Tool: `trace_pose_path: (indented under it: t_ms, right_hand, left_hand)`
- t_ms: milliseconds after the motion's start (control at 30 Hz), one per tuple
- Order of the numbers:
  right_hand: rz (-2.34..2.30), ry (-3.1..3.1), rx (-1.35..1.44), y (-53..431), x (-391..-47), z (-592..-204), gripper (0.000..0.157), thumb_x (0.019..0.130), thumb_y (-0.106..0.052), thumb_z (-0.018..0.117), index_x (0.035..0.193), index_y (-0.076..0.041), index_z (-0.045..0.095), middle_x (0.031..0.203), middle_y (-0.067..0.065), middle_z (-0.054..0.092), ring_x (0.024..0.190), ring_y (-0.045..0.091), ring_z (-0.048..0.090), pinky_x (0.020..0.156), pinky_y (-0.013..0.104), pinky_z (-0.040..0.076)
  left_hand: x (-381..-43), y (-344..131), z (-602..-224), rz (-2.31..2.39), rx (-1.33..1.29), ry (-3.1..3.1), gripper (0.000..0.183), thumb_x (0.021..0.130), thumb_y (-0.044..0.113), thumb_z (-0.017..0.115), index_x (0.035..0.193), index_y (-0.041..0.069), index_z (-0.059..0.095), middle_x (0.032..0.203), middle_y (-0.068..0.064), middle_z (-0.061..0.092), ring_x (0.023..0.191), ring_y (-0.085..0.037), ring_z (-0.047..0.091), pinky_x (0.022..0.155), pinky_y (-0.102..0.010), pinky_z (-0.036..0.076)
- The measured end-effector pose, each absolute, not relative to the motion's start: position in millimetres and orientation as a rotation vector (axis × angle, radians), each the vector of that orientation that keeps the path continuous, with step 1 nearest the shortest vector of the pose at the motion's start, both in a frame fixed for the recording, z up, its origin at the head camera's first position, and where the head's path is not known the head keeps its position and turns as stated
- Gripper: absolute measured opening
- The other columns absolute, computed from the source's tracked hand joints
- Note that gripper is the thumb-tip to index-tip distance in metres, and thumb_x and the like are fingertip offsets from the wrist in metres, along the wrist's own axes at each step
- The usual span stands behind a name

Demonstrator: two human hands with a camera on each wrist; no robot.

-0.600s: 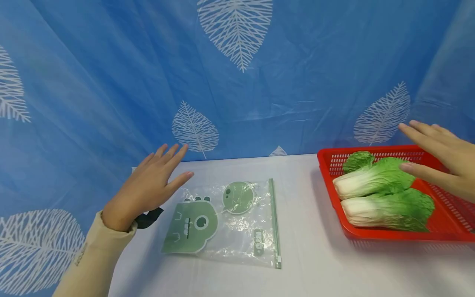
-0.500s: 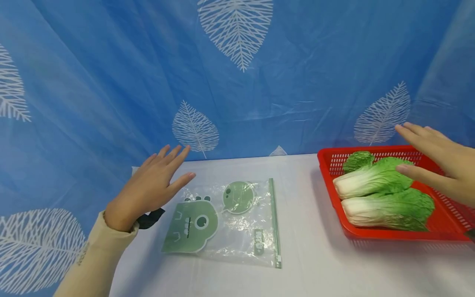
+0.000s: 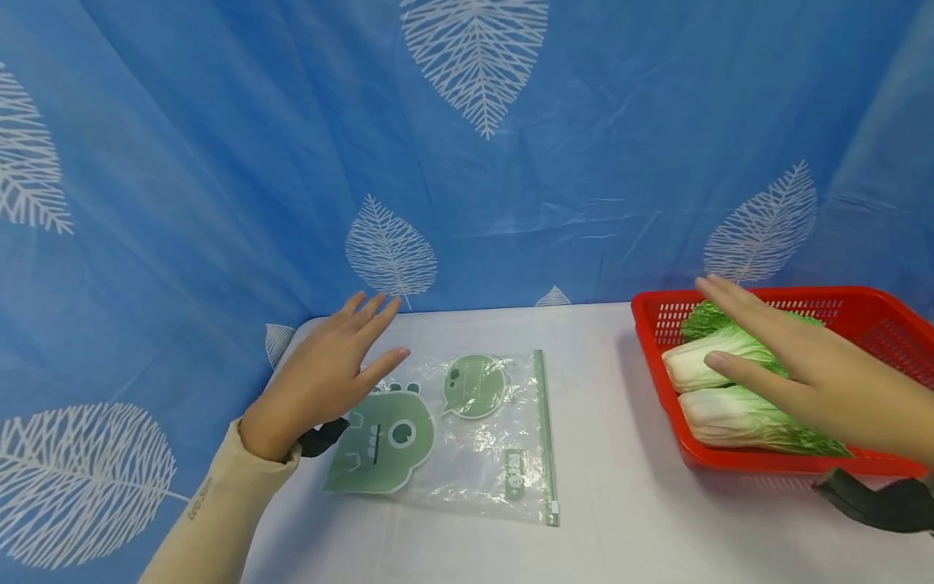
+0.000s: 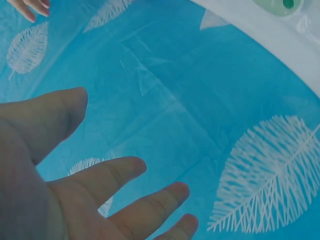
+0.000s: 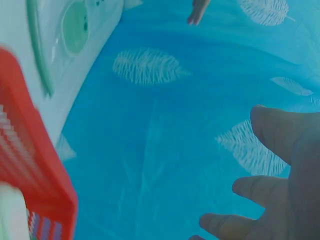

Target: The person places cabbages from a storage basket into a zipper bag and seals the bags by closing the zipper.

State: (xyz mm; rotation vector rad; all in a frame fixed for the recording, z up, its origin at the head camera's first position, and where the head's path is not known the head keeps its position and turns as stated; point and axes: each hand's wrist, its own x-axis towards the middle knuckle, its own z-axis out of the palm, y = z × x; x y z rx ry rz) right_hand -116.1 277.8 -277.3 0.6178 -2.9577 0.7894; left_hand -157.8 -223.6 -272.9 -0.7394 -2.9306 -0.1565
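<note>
Both hands are raised, nothing gripped: on the left hand (image 3: 324, 377) fingers are extended and slightly apart, thumb wide; on the right hand (image 3: 817, 385) fingers are extended too, thumb well apart. The clear zip bag (image 3: 474, 446) is laid flat on the white table (image 3: 594, 422), near the left hand; whether it is sealed cannot be told. A far cabbage (image 3: 704, 359) and a near cabbage (image 3: 722, 411) are set side by side in the red basket (image 3: 773, 461) on the right, under the right hand. For a good reach, the rim is best cleared from above and any grip taken round the firm white stalk — not the leaves; the bag's thin film is best touched lightly so it isn't dragged. Against the earlier frame, the right hand is brought left and more cabbage is covered; the left hand is shifted right — bag and basket seem unmoved, view slightly shifted.
</note>
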Motion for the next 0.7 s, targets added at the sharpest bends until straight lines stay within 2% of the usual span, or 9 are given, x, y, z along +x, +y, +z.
trace_pose_path:
  t_ms: [133, 333, 567, 700]
  right_hand:
    - [0.853, -2.918, 0.665, 258.6, -115.7, -290.7, 0.083, 0.100, -0.036, 0.066, 0.164, -0.040, 0.014, 0.170, -0.002, 0.010, 0.154, 0.041, 0.015, 0.109, 0.077, 0.017]
    - [0.960, -2.891, 0.666, 232.5, -108.9, -307.4, 0.081, 0.099, -0.040, 0.067, 0.163, -0.042, 0.017, 0.170, -0.008, 0.007, 0.156, 0.032, 0.008, 0.103, 0.081, 0.023]
    - [1.004, -2.745, 0.709, 209.2, -103.0, -333.6, 0.078, 0.099, -0.031, 0.069, 0.162, -0.040, 0.024, 0.169, -0.008, 0.017, 0.154, 0.029, 0.020, 0.108, 0.072, 0.029]
    - [1.048, -2.649, 0.711, 190.9, -104.3, -358.4, 0.077, 0.097, -0.028, 0.072, 0.161, -0.037, 0.030, 0.167, -0.006, 0.024, 0.153, 0.027, 0.024, 0.111, 0.070, 0.028]
  left_hand:
    - [-159.5, -216.1, -283.5, -0.181, -0.776, -2.889, 0.071, 0.104, 0.048, 0.054, 0.162, 0.013, 0.031, 0.162, -0.018, 0.032, 0.151, -0.043, 0.021, 0.114, -0.067, 0.027]
    - [-157.4, -202.1, -298.4, -0.248, -0.828, -2.793, 0.069, 0.103, 0.045, 0.056, 0.160, 0.011, 0.036, 0.160, -0.018, 0.037, 0.151, -0.041, 0.024, 0.116, -0.063, 0.027]
    - [-155.7, -185.3, -318.5, -0.397, -0.847, -2.674, 0.073, 0.102, 0.040, 0.061, 0.163, 0.017, 0.029, 0.156, -0.013, 0.045, 0.147, -0.037, 0.035, 0.113, -0.063, 0.033]
    - [-158.1, -171.9, -337.0, -0.437, -0.894, -2.625, 0.069, 0.102, 0.038, 0.062, 0.161, 0.015, 0.034, 0.153, -0.013, 0.049, 0.142, -0.036, 0.043, 0.111, -0.060, 0.037]
